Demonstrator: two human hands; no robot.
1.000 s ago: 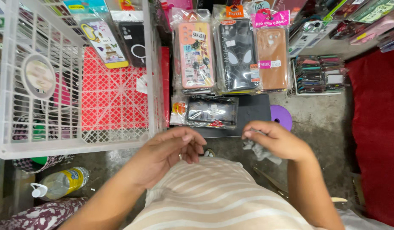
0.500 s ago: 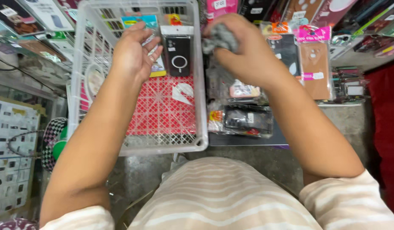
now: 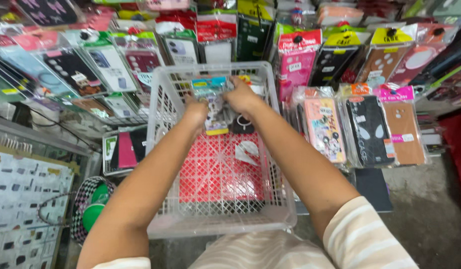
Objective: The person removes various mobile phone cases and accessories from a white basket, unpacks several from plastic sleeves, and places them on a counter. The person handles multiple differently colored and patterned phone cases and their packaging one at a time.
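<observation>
Both hands in white plastic lattice basket (image 3: 282,209). Left hand (image 3: 198,110) and right hand (image 3: 242,97), fingers clamped on clear-bagged printed phone case (image 3: 214,107) at the far wall. Few cases inside; basket mostly unfilled, racks around full.

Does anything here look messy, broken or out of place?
Nothing looks damaged or spilled. Both hands, left hand and right hand, hold a packaged phone case over the white basket. Surrounding packets simply overlap.
</observation>
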